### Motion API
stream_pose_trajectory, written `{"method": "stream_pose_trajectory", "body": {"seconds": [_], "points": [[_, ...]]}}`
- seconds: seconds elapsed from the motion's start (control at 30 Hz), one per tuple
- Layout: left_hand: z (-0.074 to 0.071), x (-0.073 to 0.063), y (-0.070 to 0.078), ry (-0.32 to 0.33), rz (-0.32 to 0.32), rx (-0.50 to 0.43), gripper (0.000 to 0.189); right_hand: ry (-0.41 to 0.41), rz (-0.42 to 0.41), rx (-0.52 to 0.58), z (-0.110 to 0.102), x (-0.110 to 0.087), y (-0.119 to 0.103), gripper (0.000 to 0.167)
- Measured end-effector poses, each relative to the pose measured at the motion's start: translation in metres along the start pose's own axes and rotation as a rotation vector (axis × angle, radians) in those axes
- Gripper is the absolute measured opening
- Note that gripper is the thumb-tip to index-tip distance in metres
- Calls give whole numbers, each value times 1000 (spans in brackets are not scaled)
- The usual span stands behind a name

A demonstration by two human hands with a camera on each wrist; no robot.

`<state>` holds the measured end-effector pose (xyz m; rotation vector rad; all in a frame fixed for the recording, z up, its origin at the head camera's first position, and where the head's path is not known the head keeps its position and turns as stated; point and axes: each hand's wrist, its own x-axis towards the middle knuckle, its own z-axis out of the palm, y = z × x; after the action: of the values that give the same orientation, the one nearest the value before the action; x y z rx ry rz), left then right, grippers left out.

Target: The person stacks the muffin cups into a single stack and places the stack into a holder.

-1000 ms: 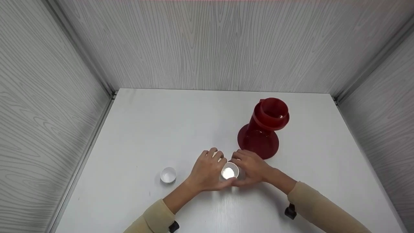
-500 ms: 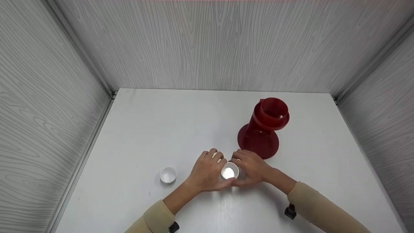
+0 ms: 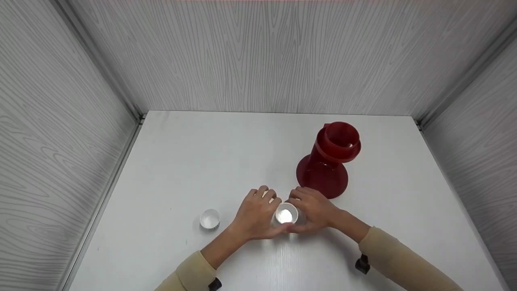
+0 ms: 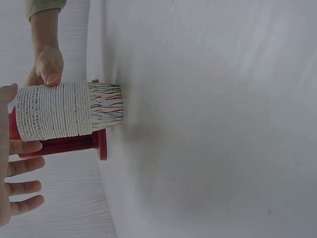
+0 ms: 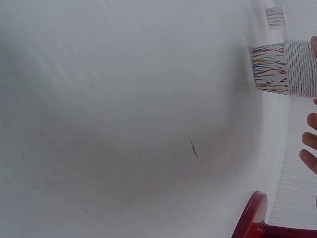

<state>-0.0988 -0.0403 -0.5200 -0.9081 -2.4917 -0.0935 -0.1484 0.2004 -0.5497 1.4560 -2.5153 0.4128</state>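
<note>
A tall stack of nested paper cups (image 4: 54, 110), white with coloured wavy lines, stands upright on the white table, mouth up. In the head view its top cup (image 3: 286, 214) shows between my hands. My left hand (image 3: 256, 216) holds the stack's upper part from the left between thumb and index finger; its other fingers (image 4: 25, 187) spread away. From the right, my right hand (image 3: 314, 210) holds the stack too, its thumb (image 4: 51, 75) against the side. One single paper cup (image 3: 210, 219) stands upright left of my left hand.
Behind my right hand stands a red plastic stand (image 3: 323, 178) with a round base and a tilted-looking round tube (image 3: 341, 139) on top. Grey wood-grain panels (image 3: 258, 56) wall the table (image 3: 194, 153) at the back and both sides.
My left hand has shifted very slightly left, and the stack's top with it. The right hand, the single cup and the red stand look unchanged.
</note>
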Motion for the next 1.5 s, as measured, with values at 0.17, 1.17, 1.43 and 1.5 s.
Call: {"method": "stream_pose_trajectory", "body": {"seconds": [0.17, 1.17, 1.43, 1.5], "points": [[-2, -5, -6, -3, -20, -19, 69, 9, -7, 11, -1, 0, 0, 58], [-12, -65, -61, -212, -113, 61, 78, -58, 23, 57, -4, -2, 1, 61], [-13, -83, -79, -266, -141, 59, 82, -45, 9, 57, -3, -1, 2, 61], [-13, -88, -83, -283, -142, 60, 84, -44, 9, 50, -3, -1, 1, 61]]}}
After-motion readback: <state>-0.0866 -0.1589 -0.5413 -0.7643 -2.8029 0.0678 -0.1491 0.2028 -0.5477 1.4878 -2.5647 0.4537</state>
